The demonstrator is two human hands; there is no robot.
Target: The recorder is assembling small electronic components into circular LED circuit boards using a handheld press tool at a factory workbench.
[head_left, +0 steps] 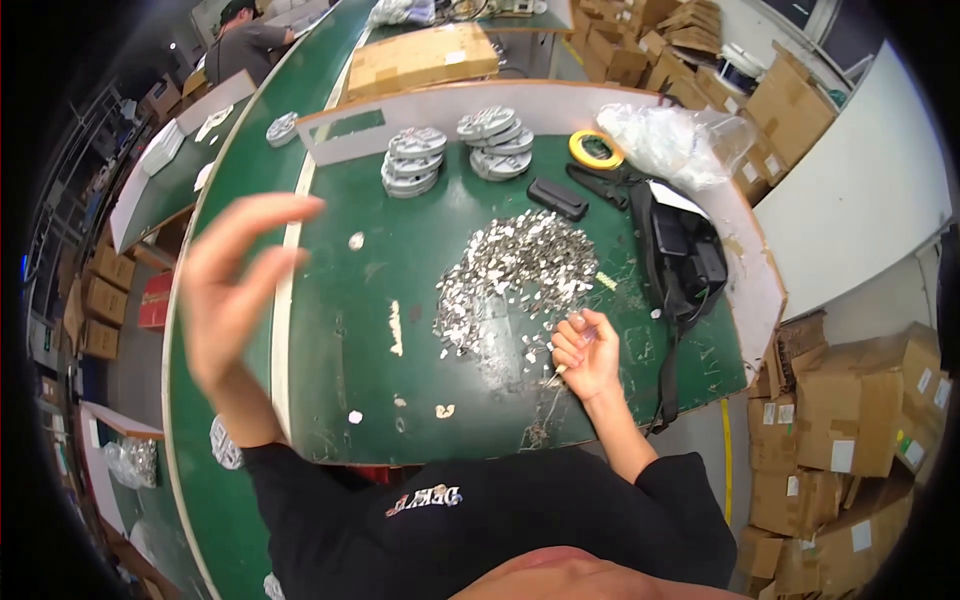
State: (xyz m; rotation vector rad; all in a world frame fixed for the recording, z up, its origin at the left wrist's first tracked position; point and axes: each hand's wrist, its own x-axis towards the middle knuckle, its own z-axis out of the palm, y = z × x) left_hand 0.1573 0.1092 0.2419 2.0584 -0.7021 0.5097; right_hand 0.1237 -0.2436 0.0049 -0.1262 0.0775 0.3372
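Note:
My left hand [222, 290] is raised over the left edge strip of the green workbench [340, 390]. Its thumb and fingers curve apart with a gap between them, and nothing shows in it. My right hand [590, 358] is closed, palm up, just below a heap of small shiny metal pieces [520, 265]. A thin pointed tool [556, 375] sticks out from under its curled fingers; most of it is hidden, so its kind cannot be made out. A few loose metal bits lie between that hand and the heap.
Stacks of round grey metal housings [412, 165] stand at the back beside a black case [558, 198]. A yellow tape roll [596, 150], a clear plastic bag [670, 140] and a black bag [680, 250] line the right side. Cardboard boxes [860, 400] fill the floor at right. Another person [245, 45] sits far left.

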